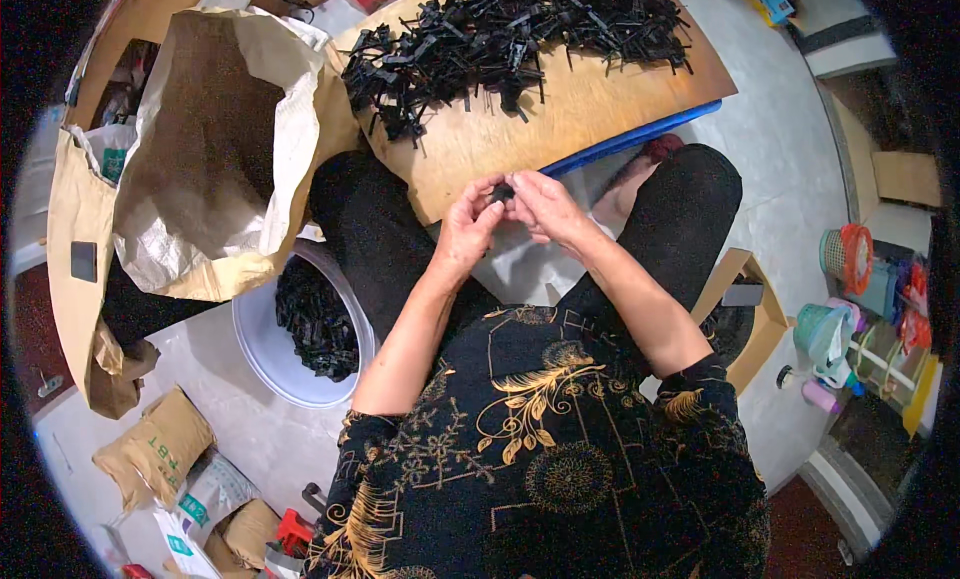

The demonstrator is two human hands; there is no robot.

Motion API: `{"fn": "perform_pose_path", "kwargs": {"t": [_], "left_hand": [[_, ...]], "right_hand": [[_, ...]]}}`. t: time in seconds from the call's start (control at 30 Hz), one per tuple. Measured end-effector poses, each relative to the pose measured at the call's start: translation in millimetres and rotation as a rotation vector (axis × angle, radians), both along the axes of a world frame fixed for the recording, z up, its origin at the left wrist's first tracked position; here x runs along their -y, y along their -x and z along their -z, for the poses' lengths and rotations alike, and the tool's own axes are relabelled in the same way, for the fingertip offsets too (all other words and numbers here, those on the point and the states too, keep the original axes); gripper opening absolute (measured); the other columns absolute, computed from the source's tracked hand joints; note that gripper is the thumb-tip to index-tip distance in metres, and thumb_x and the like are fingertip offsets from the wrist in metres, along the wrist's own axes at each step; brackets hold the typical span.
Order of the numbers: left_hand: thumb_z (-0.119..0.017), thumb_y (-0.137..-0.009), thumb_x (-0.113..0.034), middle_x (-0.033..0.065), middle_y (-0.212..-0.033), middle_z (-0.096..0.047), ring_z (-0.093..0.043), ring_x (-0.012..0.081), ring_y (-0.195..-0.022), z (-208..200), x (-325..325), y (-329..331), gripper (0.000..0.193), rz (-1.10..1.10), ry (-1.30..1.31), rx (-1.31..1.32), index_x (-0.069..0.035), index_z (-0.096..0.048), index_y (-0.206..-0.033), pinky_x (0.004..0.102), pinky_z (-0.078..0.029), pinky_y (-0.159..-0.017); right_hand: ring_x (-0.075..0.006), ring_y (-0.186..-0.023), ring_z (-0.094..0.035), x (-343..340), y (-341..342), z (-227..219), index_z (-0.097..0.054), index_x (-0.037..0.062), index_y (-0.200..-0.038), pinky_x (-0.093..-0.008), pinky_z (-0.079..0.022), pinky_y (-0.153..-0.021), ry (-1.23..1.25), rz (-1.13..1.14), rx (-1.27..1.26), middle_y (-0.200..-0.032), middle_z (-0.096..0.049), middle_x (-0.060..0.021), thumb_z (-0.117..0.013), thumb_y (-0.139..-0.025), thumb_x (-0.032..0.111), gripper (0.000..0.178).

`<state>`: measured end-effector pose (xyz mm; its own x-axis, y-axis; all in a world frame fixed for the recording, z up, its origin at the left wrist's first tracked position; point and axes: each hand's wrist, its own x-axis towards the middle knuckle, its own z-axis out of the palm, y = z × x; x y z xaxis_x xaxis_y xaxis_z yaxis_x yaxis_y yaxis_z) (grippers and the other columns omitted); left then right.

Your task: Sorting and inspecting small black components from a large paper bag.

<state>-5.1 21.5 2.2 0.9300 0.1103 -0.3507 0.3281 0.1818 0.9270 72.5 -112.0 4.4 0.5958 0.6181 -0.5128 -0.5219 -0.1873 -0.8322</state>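
Note:
Close together at the near edge of a wooden board [440, 169], my left hand [468, 224] and my right hand [545, 207] are both closed on one small black plastic piece [502, 193]. Fingers cover most of it, so its exact shape is hidden. Across the far part of the board lies a heap of black plastic parts [520, 44], thin and branching, tangled together. To the left of my legs, a white bucket [246, 319] holds many loose black pieces [318, 324].
A large open paper sack [215, 149] stands at the left, beside the board. Filled brown bags [155, 449] lie on the floor lower left. At the right are a cardboard box [765, 329] and several baskets [825, 334]. Blue material [640, 134] shows under the board.

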Motion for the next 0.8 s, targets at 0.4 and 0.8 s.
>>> {"fn": "perform_pose_path", "kwargs": {"t": [0.4,0.8], "left_hand": [[-0.051,-0.087,-0.008,-0.0006,-0.082,-0.056,-0.044,0.0025,-0.054,6,6,-12,0.034,-0.137,0.012,-0.026,-0.008,-0.046,-0.121,0.0162,-0.036,-0.042],[-0.053,-0.085,-0.003,0.0009,-0.087,-0.057,-0.051,0.006,-0.079,22,8,-18,0.026,-0.209,-0.191,0.147,0.001,-0.053,-0.111,0.0202,-0.043,-0.069]], "right_hand": [[-0.0029,-0.038,-0.025,-4,5,-10,-0.036,0.0115,-0.12,-0.0181,-0.02,-0.034,-0.141,0.002,-0.264,-0.055,-0.032,0.0052,-0.036,-0.095,0.03,0.031],[-0.0023,-0.038,-0.024,-13,-2,-3,-0.04,0.0128,-0.114,-0.0175,-0.02,-0.033,-0.116,0.048,-0.324,-0.053,-0.029,0.007,-0.038,-0.094,0.027,0.025]]}}
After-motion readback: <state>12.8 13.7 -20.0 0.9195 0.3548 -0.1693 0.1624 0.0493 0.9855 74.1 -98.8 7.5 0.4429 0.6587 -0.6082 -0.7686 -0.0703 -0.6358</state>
